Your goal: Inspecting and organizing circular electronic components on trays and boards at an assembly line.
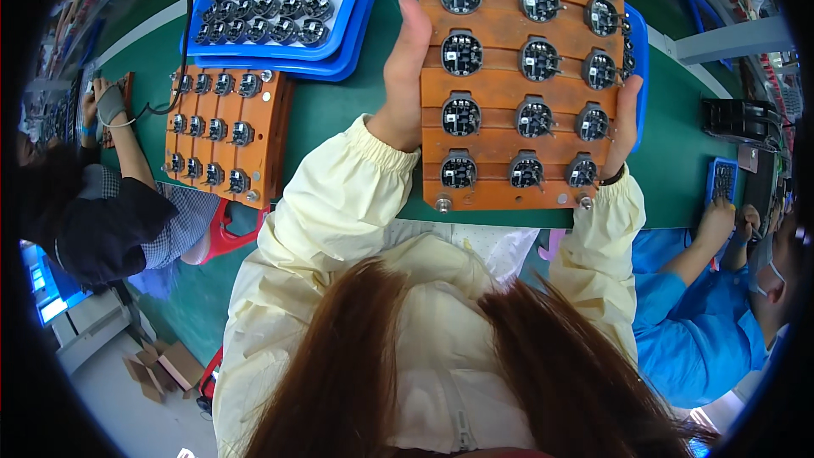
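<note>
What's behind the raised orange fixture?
Past its right edge: part of a blue tray with dark parts, and green tabletop. The orange fixture covers the rest; can't tell what's there.

A green workbench [326,110] is running across a crowded, brightly lit workroom.
A pale strip [140,34] is following the bench's far edge, and packed racks [64,59] are rising on the left, their contents blurring toward the rim of the view; on the right, a grey beam [738,41] is jutting in above the bench, with more shelving [767,85] standing near it, while at lower left a lit screen [52,309] is glowing white and blue beside pale grey furniture [95,326], an open cardboard box [174,369] is lying on the light floor [174,424], and a red seat [229,248] is showing just below the bench's near edge.
</note>
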`<action>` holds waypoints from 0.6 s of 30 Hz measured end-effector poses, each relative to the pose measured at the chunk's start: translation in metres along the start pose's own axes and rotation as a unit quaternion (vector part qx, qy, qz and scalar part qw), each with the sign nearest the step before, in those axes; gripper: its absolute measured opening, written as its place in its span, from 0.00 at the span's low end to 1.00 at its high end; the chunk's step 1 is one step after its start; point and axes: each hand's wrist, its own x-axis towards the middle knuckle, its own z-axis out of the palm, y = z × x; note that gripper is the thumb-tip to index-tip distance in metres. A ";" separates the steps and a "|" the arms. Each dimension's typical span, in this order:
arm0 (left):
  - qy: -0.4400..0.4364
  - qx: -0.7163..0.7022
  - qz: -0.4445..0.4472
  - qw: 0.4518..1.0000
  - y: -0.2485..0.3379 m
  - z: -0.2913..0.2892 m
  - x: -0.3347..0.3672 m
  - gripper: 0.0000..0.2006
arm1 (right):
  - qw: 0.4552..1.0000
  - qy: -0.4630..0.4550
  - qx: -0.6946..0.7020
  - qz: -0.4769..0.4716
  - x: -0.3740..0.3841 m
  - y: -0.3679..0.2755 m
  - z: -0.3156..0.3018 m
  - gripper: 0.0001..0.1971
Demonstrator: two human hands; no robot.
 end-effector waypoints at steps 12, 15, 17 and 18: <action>-0.022 -0.015 0.028 0.999 -0.001 -0.003 0.001 0.38 | 0.999 0.033 -0.034 -0.023 -0.001 0.002 -0.002 0.26; -0.024 -0.019 0.028 0.999 0.000 -0.002 0.000 0.38 | 0.999 0.024 -0.032 -0.028 -0.001 0.003 -0.005 0.27; -0.029 -0.030 0.023 0.999 -0.001 -0.001 -0.001 0.38 | 1.000 -0.009 0.019 -0.022 -0.002 0.004 -0.005 0.27; -0.024 -0.045 0.015 0.999 -0.001 -0.001 -0.001 0.38 | 1.000 -0.010 0.019 -0.023 -0.002 0.004 -0.005 0.27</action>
